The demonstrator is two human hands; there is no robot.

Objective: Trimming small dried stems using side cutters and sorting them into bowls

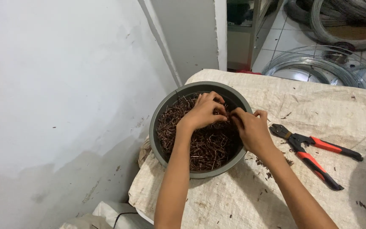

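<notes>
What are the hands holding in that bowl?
Both the left hand and right hand pinch small brown wire pieces at fingertips; exact hold spot cannot be told.

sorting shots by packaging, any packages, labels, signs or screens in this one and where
No labels, signs or screens show.
Sack cloth: off-white woven bagging spread flat over the work surface under the bowl.
White bag: bottom edge, below the surface corner, rumpled, only partly in view.
Neither shows readable marking. Both hands, left hand and right hand, are in the grey bowl of brown wire pieces.
</notes>
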